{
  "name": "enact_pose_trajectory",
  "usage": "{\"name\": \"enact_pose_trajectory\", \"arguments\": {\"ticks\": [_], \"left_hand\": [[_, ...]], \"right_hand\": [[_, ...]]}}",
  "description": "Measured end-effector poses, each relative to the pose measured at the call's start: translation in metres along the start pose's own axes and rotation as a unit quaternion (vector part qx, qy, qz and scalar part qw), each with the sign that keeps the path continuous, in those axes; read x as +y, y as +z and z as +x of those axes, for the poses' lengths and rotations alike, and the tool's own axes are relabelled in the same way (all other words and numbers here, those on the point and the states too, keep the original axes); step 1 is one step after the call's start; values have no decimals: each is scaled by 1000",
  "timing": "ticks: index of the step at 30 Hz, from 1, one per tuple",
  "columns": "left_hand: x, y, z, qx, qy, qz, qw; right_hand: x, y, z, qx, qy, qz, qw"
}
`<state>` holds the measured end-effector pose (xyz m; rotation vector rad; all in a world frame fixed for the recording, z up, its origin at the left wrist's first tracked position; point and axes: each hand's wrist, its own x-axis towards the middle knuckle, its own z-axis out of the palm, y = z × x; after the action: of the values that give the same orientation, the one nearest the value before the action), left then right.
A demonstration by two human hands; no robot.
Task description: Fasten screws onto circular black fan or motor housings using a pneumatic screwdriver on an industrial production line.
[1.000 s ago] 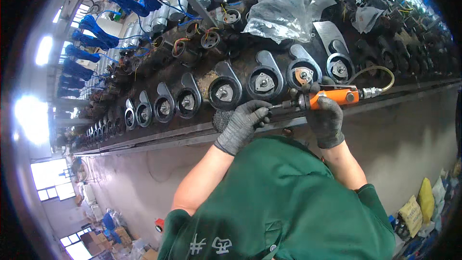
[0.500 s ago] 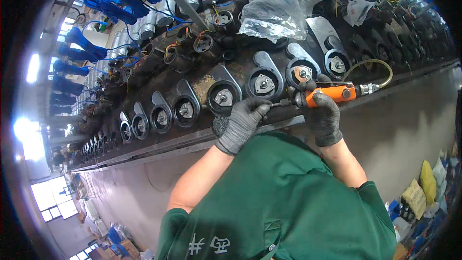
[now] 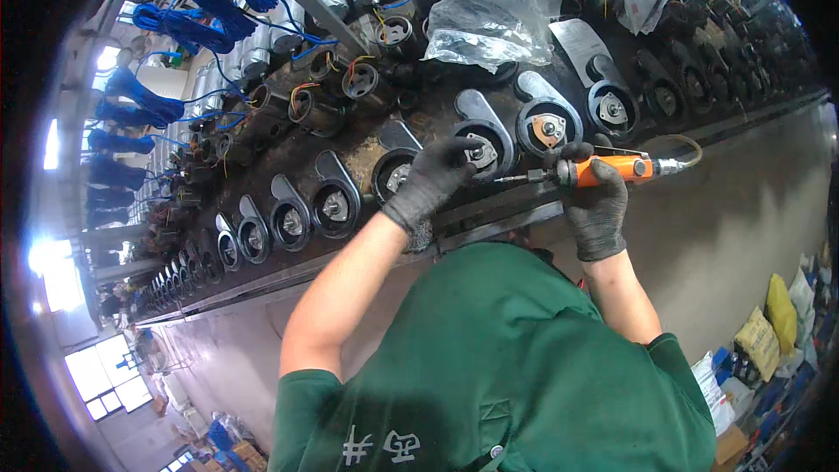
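My right hand (image 3: pixel 596 210), in a dark grey knit glove, is closed around an orange air screwdriver (image 3: pixel 616 170). Its thin bit points left, below a round black pump housing (image 3: pixel 502 144) with a silver metal plate. At that housing's left side, the curled fingers of my gloved left hand (image 3: pixel 434 177) reach the silver plate. Whether a small part sits between those fingertips cannot be seen. Behind the left hand, another housing (image 3: pixel 391 170) is partly covered. Under the left wrist is a dark, rough-textured lump (image 3: pixel 419 236), mostly hidden.
Similar housings (image 3: pixel 336 201) line the bench edge (image 3: pixel 472 232) on both sides. Clear plastic bags (image 3: pixel 489 22) lie farther back, near dark motor parts with coloured wires (image 3: pixel 316 109). Blue cable bundles (image 3: pixel 205 0) hang at upper left. A hose (image 3: pixel 695 147) runs from the screwdriver.
My left hand has left the screwdriver's bit and moved up to the silver plate of the housing. The screwdriver stays in my right hand, nearly in place. The view has shifted slightly.
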<state>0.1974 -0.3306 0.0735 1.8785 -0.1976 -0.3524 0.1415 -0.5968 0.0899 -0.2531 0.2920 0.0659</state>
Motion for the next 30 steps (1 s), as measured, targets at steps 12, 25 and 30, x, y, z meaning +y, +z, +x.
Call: {"name": "enact_pose_trajectory", "arguments": {"ticks": [12, 25, 30], "left_hand": [[-15, -17, 67, -208, 85, 444, 867], [-16, -6, 55, -177, 37, 519, 836], [-14, 3, 48, -137, 44, 537, 831]], "right_hand": [[-12, -1, -2, -14, -47, -55, 997], [-14, -18, 13, -4, -40, -95, 995], [-9, -7, 16, 0, -27, -89, 996]]}}
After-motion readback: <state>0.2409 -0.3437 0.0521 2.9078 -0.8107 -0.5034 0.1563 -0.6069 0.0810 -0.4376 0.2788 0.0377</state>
